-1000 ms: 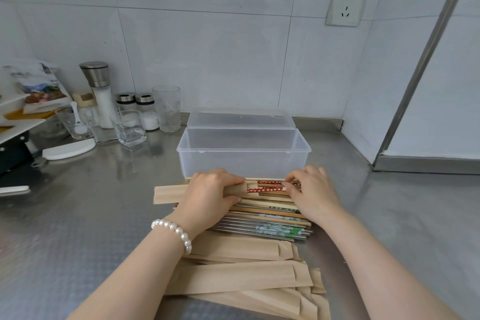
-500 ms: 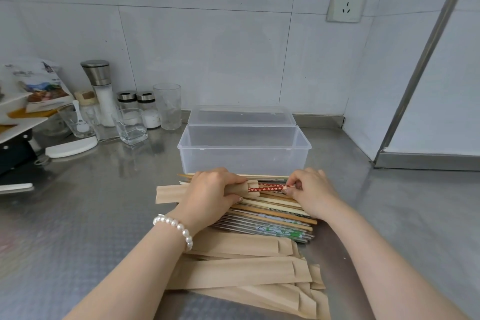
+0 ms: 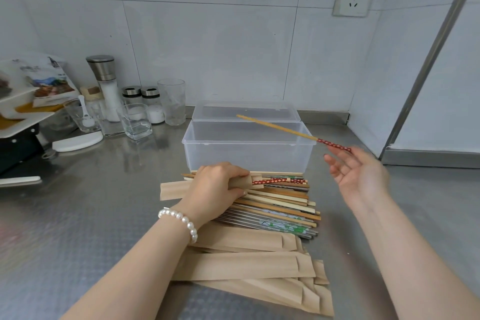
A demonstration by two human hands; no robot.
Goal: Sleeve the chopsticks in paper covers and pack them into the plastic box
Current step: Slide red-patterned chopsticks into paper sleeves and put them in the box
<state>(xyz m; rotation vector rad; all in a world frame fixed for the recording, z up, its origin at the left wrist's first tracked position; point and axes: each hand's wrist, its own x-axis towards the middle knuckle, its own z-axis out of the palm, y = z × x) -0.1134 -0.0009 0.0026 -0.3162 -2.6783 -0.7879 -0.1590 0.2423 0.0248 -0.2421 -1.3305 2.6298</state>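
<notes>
My left hand [image 3: 215, 187] grips a brown paper cover [image 3: 174, 189] lying on the loose chopstick pile [image 3: 280, 205]. A red-patterned chopstick [image 3: 275, 180] sticks out of the cover's mouth. Raised to the right, my right hand [image 3: 361, 176] pinches the red end of a second wooden chopstick [image 3: 280, 128] at its fingertips. That chopstick slants in the air over the clear plastic box [image 3: 246, 153], which stands open with nothing in it. Its lid [image 3: 244, 112] lies back behind it. A stack of brown paper covers [image 3: 246, 265] lies nearest me.
At the back left of the steel counter [image 3: 91, 215] stand a salt grinder [image 3: 105, 86], two shakers [image 3: 141, 101], glasses [image 3: 171, 101] and a white tray rack [image 3: 15, 112]. A tiled wall runs behind; a side wall and metal post [image 3: 428, 60] close the right.
My right hand has drawn one red-ended chopstick away from the cover and lifted it up and right over the box. My left hand still holds the cover with the other chopstick.
</notes>
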